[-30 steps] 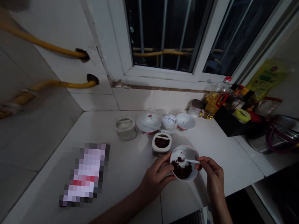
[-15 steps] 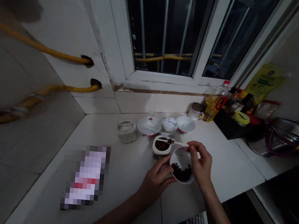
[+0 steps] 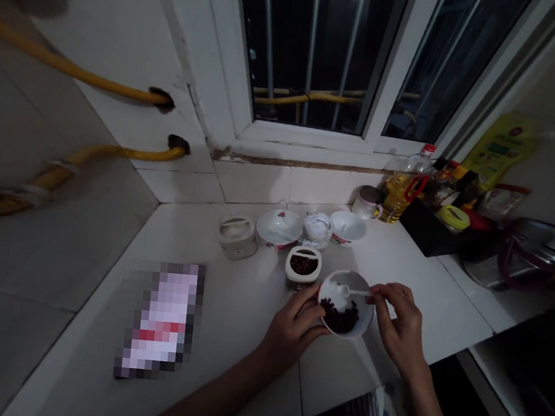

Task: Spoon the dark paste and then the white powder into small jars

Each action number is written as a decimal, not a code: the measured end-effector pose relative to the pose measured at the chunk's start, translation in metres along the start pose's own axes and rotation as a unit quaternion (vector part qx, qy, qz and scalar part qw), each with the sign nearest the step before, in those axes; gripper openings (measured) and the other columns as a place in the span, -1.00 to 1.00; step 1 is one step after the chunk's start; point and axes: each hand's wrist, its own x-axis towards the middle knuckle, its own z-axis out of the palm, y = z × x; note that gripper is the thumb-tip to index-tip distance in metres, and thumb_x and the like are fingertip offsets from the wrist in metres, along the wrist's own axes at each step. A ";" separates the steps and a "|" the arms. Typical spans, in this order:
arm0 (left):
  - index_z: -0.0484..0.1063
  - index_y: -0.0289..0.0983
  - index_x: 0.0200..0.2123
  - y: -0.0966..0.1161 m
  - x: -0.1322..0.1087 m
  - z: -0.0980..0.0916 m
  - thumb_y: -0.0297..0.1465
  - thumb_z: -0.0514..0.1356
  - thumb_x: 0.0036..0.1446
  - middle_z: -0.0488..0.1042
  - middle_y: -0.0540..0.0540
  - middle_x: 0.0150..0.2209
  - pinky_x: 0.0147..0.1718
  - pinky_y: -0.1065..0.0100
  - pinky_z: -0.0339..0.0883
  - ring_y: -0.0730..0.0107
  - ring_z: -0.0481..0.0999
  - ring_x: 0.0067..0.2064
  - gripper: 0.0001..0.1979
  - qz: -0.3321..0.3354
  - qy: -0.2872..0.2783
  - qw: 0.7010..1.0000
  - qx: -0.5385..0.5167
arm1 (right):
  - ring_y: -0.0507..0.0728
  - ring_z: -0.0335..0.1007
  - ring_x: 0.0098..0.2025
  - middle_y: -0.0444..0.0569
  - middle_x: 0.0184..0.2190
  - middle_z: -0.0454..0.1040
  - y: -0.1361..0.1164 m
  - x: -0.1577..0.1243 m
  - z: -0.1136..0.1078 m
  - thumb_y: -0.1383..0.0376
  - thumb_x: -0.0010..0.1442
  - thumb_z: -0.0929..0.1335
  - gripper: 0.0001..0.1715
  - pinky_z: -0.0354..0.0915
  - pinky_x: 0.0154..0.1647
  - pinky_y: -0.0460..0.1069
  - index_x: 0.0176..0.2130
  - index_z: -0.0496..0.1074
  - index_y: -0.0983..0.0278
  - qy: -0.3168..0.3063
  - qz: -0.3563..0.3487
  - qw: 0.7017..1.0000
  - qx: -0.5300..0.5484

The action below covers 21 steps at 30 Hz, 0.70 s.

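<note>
My left hand (image 3: 295,326) grips the left side of a white bowl (image 3: 364,314), which is tilted toward me. Dark reddish-brown grains (image 3: 339,318), perhaps peppercorns, lie along the bowl's lower side. Between the thumb and fingers of my right hand (image 3: 399,322) is the handle of a small white spoon (image 3: 355,292). The spoon's head is over the inside of the bowl, and its scoop looks empty. Just behind the bowl stands a square white-rimmed jar (image 3: 303,266), open on top, with similar dark grains and a white bar across its mouth.
A lidded clear container (image 3: 237,237), a patterned bowl (image 3: 279,227), a white-filled container (image 3: 318,228) and another bowl (image 3: 348,227) line the back. Farther right are a mug (image 3: 367,203), an oil bottle (image 3: 400,189), a black condiment box (image 3: 424,230) and a metal pot (image 3: 535,256). A pixelated item (image 3: 165,321) lies left.
My right hand has moved right and down, bringing the spoon from above the jar to over the bowl. The grains seen on the spoon earlier are no longer on it.
</note>
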 end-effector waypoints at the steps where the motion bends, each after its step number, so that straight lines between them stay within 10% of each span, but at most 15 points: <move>1: 0.37 -0.29 -0.17 0.000 0.000 0.000 -0.32 0.17 0.23 0.34 -0.34 0.08 -0.08 0.18 0.49 0.15 0.48 0.04 -0.82 0.006 0.001 1.000 0.005 | 0.13 0.42 -0.40 -0.11 -0.50 0.54 0.002 -0.004 -0.003 0.41 0.21 0.27 -0.81 0.27 -0.14 0.14 -0.20 0.44 0.22 -0.025 0.001 1.000 -0.010; 11: 0.39 -0.31 -0.15 0.001 -0.003 0.000 -0.33 0.17 0.23 0.34 -0.36 0.08 -0.06 0.16 0.48 0.11 0.47 0.05 -0.81 0.027 -0.006 0.998 0.048 | 0.21 0.39 -0.26 -0.10 -0.57 0.53 -0.014 -0.021 0.020 0.24 0.20 0.28 -0.80 0.20 -0.06 0.15 -0.35 0.49 0.17 -0.065 0.184 0.973 0.119; 21: 0.38 -0.29 -0.13 -0.001 -0.004 0.001 -0.34 0.19 0.21 0.34 -0.33 0.09 -0.05 0.13 0.48 0.11 0.46 0.07 -0.81 0.023 -0.009 0.999 0.036 | 0.11 0.35 -0.52 -0.09 -0.62 0.50 -0.014 -0.016 0.014 0.08 0.00 0.42 -0.71 0.25 -0.37 0.02 -0.42 0.49 0.26 0.012 0.395 0.847 0.355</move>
